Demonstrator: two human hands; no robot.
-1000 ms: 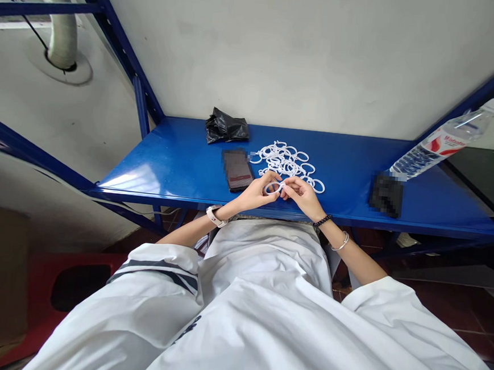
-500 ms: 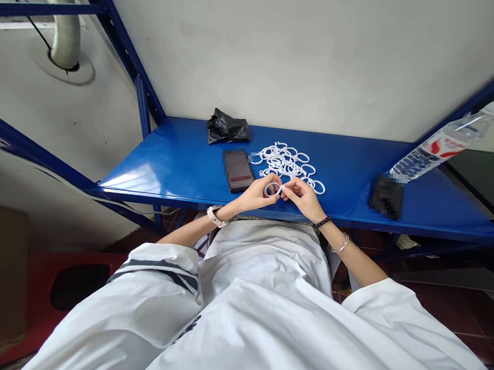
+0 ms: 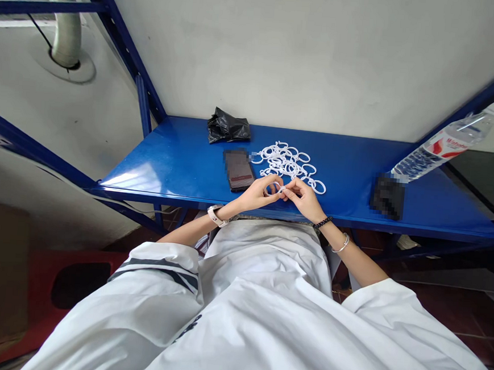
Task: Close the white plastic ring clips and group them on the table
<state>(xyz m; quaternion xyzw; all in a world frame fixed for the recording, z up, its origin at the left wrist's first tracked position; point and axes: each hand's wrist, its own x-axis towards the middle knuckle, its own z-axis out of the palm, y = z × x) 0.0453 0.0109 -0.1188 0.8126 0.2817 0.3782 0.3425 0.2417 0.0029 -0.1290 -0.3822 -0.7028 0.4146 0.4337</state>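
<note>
Between my two hands, just above the front edge of the blue table (image 3: 180, 168), is a white plastic ring (image 3: 277, 186), like a curtain ring. My left hand (image 3: 258, 193) is closed on its left side, with fingers curled round the loop. The fingertips of my right hand (image 3: 304, 200) pinch the ring's right end, where the small end piece is mostly hidden by the fingers. Right behind my hands lies a loose pile of similar white rings (image 3: 285, 160), several overlapping one another.
A dark phone (image 3: 238, 170) lies left of the pile, with a crumpled black plastic bag (image 3: 228, 127) behind it. On the right stand a water bottle (image 3: 447, 144) and a blurred black object (image 3: 387, 196). Blue frame posts (image 3: 142, 105) rise at the sides before a white wall.
The ring has turned in my fingers, so its loop shows narrower than before. Both hands keep nearly the same place. The pile and the other things have not moved.
</note>
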